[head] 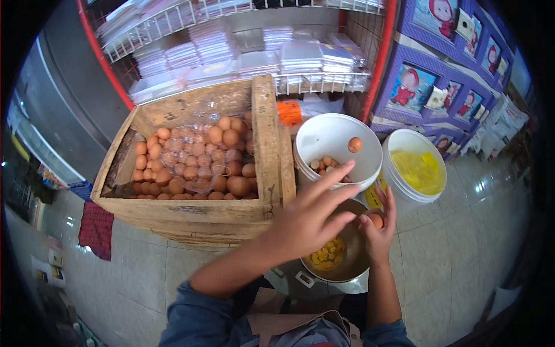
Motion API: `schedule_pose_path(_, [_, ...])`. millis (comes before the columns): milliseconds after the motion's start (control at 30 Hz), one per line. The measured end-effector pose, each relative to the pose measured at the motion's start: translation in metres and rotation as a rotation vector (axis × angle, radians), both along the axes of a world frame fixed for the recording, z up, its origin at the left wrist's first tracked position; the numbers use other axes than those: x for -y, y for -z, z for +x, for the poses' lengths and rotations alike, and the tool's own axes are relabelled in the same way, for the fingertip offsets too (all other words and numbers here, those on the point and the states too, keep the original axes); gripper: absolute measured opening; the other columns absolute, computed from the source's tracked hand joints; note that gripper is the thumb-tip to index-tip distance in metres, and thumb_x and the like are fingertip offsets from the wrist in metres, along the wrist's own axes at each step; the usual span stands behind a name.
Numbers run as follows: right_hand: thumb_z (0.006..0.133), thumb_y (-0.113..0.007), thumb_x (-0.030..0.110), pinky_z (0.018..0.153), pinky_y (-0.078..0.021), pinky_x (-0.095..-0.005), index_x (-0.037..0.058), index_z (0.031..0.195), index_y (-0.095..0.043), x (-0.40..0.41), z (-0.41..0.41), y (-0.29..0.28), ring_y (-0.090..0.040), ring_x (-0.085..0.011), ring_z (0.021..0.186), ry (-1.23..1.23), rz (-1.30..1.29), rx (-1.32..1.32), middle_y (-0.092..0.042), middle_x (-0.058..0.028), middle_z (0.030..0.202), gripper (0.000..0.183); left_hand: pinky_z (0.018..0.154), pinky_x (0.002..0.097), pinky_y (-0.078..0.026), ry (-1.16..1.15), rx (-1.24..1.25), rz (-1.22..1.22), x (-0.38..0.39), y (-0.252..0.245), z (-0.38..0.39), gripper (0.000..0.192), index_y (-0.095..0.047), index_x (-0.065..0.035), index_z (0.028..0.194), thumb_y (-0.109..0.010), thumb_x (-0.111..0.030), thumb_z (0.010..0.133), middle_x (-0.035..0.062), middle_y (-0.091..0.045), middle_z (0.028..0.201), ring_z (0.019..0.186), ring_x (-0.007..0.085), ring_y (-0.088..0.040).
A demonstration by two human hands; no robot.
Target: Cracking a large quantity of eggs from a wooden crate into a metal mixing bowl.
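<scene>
My right hand holds a brown egg over the right side of a metal pot. Several raw yolks lie in clear egg white inside the pot. My left hand, slightly blurred, reaches across the pot with its fingers apart and nothing in them. Beyond its fingertips is a white plastic bucket with several eggshells at the bottom. One brown eggshell shows against the bucket's inner wall; whether it is in the air or touching, I cannot tell.
At left stands a wooden crate of brown eggs, partly under clear plastic. A second white bucket holds yellow contents. Behind are a wire rack with packaged stacks and purple plastic drawers. A red cloth lies on the tiled floor.
</scene>
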State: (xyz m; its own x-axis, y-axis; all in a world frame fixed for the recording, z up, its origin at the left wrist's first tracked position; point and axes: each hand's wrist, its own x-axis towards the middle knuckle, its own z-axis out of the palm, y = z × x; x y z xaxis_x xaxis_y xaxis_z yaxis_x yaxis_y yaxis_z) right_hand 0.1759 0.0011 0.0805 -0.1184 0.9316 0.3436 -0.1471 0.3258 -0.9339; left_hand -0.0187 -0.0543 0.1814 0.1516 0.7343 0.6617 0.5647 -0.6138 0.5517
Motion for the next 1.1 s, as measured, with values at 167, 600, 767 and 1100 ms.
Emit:
schedule_pose_path(167, [0.072, -0.066, 0.002, 0.076, -0.0444, -0.0243, 0.0015, 0.132, -0.034, -0.002, -0.001, 0.009, -0.052, -0.0118, 0.081, 0.006, -0.063, 0.084, -0.047, -0.0135, 0.126, 0.068, 0.082, 0.0363, -0.047, -0.366, -0.011, -0.287, -0.036, -0.060, -0.118, 0.020, -0.057, -0.0063, 0.099, -0.060, -0.014, 0.081, 0.0099, -0.060, 0.101, 0.094, 0.0276, -0.059])
schedule_pose_path(600, [0.074, -0.060, 0.004, 0.066, -0.0486, -0.0282, 0.0100, 0.110, -0.045, -0.005, -0.003, 0.022, -0.052, -0.0126, 0.082, -0.140, -0.469, -0.079, -0.049, -0.0051, 0.107, 0.039, 0.081, 0.0390, -0.046, -0.412, -1.123, -0.634, -0.109, 0.009, -0.225, 0.032, -0.055, -0.0096, 0.105, -0.062, -0.019, 0.074, 0.0156, -0.054, 0.110, 0.093, 0.0310, -0.057])
schedule_pose_path(767, [0.077, -0.058, 0.006, 0.071, -0.0501, -0.0331, 0.0115, 0.107, -0.044, -0.013, 0.006, 0.030, -0.054, -0.0177, 0.090, -0.231, -0.577, -0.373, -0.049, -0.0069, 0.106, 0.033, 0.082, 0.0391, -0.047, -0.542, -0.622, -0.339, -0.073, -0.062, -0.199, 0.040, -0.049, -0.0055, 0.105, -0.067, -0.015, 0.071, 0.0191, -0.054, 0.112, 0.098, 0.0304, -0.057])
schedule_pose_path(1100, [0.089, -0.053, 0.020, 0.075, -0.0459, -0.0282, 0.0044, 0.133, -0.031, 0.005, 0.007, -0.002, -0.054, -0.0164, 0.092, 0.203, -0.151, -0.131, -0.051, -0.0127, 0.109, 0.051, 0.062, 0.0314, -0.045, 0.559, 1.166, -0.787, 0.015, 0.010, 0.029, 0.039, -0.039, -0.0069, 0.108, -0.048, -0.037, 0.086, 0.0194, -0.056, 0.095, 0.074, 0.0196, -0.056])
